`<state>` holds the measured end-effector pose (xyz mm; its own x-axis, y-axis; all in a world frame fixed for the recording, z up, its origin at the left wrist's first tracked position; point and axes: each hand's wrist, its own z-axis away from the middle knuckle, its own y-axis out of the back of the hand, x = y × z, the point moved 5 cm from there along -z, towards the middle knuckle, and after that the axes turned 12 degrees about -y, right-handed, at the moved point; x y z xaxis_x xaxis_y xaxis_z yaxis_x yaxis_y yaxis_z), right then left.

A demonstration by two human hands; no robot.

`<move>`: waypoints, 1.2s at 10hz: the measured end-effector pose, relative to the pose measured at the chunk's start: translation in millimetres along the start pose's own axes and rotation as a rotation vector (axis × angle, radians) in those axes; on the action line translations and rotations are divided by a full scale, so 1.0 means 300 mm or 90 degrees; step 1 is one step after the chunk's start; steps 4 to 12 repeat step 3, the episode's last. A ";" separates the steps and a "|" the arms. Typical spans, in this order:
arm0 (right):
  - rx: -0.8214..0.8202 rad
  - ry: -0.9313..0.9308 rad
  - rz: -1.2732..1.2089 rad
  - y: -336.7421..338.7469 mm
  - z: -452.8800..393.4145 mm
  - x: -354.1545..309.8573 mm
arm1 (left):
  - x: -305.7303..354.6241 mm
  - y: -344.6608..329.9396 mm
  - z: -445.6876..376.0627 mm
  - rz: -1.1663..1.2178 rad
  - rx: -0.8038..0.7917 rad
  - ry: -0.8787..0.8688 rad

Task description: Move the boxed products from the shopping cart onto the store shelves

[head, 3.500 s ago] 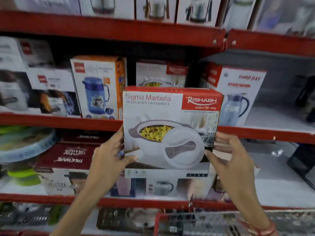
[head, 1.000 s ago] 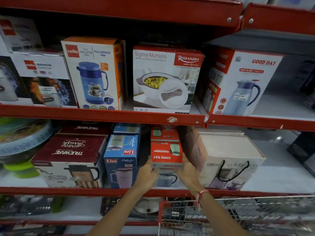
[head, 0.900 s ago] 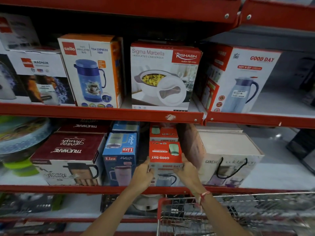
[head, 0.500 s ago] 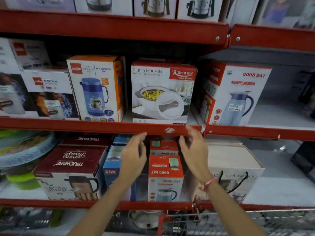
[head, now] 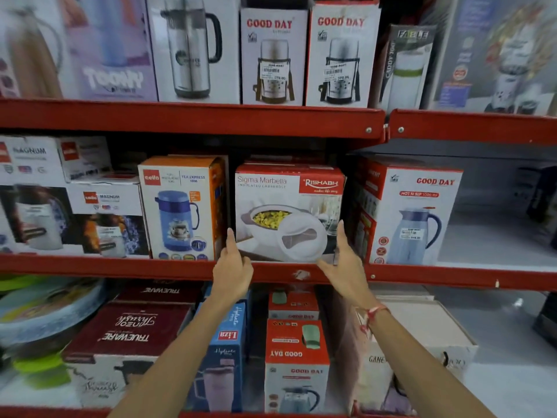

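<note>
A red and white Sigma Marbella casserole box [head: 289,206] stands on the middle red shelf [head: 120,268], between an orange Cello flask box [head: 180,206] and a Good Day jug box [head: 413,215]. My left hand [head: 232,267] is at the box's lower left corner, fingers extended along its side. My right hand [head: 346,263] is at its lower right corner, fingers spread. Both touch or nearly touch the box without clasping it. On the shelf below, a small red Good Day box [head: 297,363] stands between my forearms. The cart is out of view.
The top shelf holds flask boxes [head: 271,55]. On the lower shelf stand a Trueware box [head: 126,336], a blue Liza box [head: 226,351] and a white bag-style box [head: 422,342]. Bare shelf surface shows at the right on the middle shelf [head: 497,242] and lower shelf [head: 512,357].
My hands let go of the small Good Day box on the lower shelf and rose to the sides of the casserole box. The camera tilted upward.
</note>
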<state>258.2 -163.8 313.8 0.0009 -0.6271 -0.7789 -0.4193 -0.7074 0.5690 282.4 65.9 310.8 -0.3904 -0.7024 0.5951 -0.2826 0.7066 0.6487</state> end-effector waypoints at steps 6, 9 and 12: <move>0.261 0.219 0.077 0.184 0.032 -0.301 | 0.221 0.256 -0.058 -0.063 0.227 -0.204; 0.261 0.219 0.077 0.184 0.032 -0.301 | 0.221 0.256 -0.058 -0.063 0.227 -0.204; 0.261 0.219 0.077 0.184 0.032 -0.301 | 0.221 0.256 -0.058 -0.063 0.227 -0.204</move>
